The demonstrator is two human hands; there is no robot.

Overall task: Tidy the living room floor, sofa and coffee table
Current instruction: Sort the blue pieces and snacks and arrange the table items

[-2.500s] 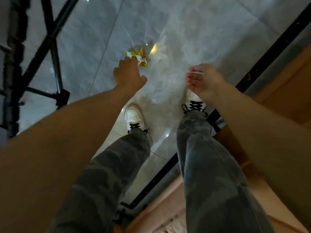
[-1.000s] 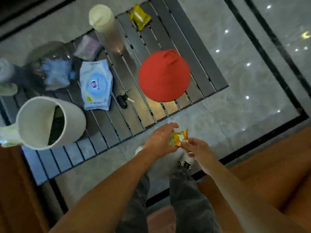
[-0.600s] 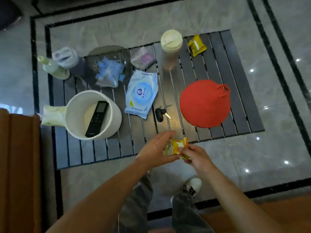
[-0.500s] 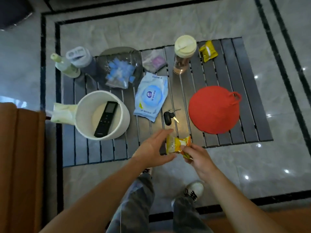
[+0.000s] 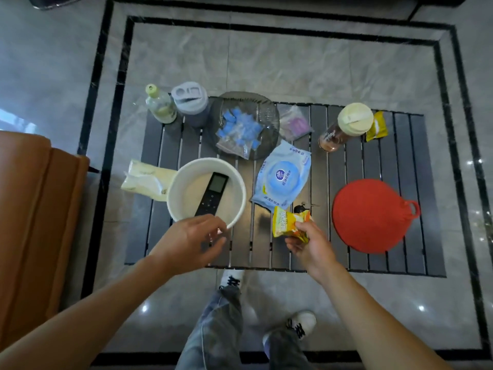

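Fingers [image 5: 304, 227] pinching snack packet [image 5: 286, 222], right hand [image 5: 309, 244] over near edge of surface [image 5: 384, 263] | left hand [image 5: 190, 237] loose, empty | remote [image 5: 213, 193] in bowl [image 5: 202, 160]

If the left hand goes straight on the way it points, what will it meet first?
Probably the near rim of the white basket, just at the fingertips of the left hand; its height above the rim is unclear.

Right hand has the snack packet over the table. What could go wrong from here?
The right hand pinches the packet by one end, so it may slip onto the keys and hide them. The left hand hovers at the rim of the bowl; a bump might tip it and spill the remote.
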